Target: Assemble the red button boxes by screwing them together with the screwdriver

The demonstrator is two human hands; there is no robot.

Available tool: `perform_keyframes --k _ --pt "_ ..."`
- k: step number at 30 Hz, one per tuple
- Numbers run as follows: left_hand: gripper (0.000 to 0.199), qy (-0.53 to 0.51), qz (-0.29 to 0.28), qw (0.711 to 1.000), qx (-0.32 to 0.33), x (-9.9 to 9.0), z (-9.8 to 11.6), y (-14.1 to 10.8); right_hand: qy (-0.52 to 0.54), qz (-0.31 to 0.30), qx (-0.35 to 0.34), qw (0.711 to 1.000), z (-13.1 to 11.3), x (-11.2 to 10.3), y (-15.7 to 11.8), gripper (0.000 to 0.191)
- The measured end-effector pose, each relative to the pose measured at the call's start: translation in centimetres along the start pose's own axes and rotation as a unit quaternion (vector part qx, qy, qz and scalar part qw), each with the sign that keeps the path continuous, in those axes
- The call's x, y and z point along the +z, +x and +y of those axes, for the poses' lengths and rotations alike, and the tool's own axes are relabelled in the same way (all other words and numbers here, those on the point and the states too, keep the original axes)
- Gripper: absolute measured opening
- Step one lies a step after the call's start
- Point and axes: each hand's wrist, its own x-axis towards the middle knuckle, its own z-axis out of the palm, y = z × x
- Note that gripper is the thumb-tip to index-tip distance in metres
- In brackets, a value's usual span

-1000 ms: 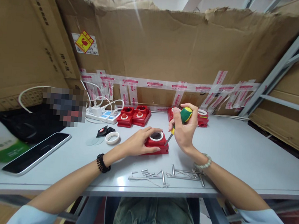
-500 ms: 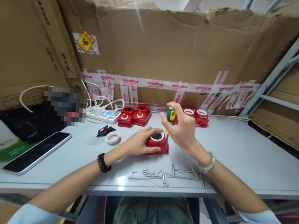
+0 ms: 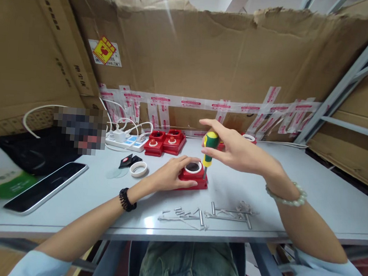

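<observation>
My left hand (image 3: 171, 173) grips a red box-shaped housing (image 3: 200, 182) on the table, its thumb along the near side and its fingers around the far side. A white ring with a dark centre (image 3: 193, 167) is set in the top of this housing. In my right hand (image 3: 237, 150) is a screwdriver (image 3: 211, 145) with a green and yellow handle, held nearly upright between thumb and fingers. Its metal shaft meets the right end of the housing; the tip itself is hard to make out. Several loose screws (image 3: 182, 212) lie nearer to me.
Metal T-shaped rods with strings (image 3: 232, 215) lie at the front. Left of my hands are a loose white ring (image 3: 138, 169), black pieces (image 3: 130, 161) and clear discs (image 3: 116, 173). Farther back stand red units (image 3: 173, 142) and a power strip (image 3: 128, 142). A tablet (image 3: 46, 189) lies left.
My right wrist has swung out to the right and the hand has turned about the screwdriver handle, with the forefinger now reaching over its top. The left hand and housing stay put.
</observation>
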Motion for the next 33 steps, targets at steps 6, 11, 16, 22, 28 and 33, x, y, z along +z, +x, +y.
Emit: perform_keyframes --k 6,11,16,22,28,33 --pt "0.04 0.002 0.037 0.999 0.034 -0.7 1.7 1.7 0.045 0.025 0.014 0.999 -0.2 1.2 -0.3 0.024" --pt "0.021 -0.255 0.013 0.967 -0.01 0.1 2.6 3.7 0.101 0.062 0.04 0.992 0.7 1.8 -0.5 0.025" --pt "0.019 -0.301 0.039 0.952 -0.04 1.0 2.2 3.9 0.123 0.103 0.037 0.986 0.9 2.7 -0.6 0.024" --pt "0.029 -0.272 0.064 0.957 -0.071 1.3 2.1 3.9 0.155 0.142 0.028 0.977 0.6 3.5 -0.6 0.028" --pt "0.026 -0.319 -0.007 0.947 -0.026 0.5 2.2 3.7 0.201 0.165 0.041 0.965 1.4 3.9 -0.5 0.023" --pt "0.028 -0.325 0.069 0.941 -0.071 1.2 2.0 4.0 0.178 0.159 0.054 0.97 1.2 4.5 -0.7 0.015"
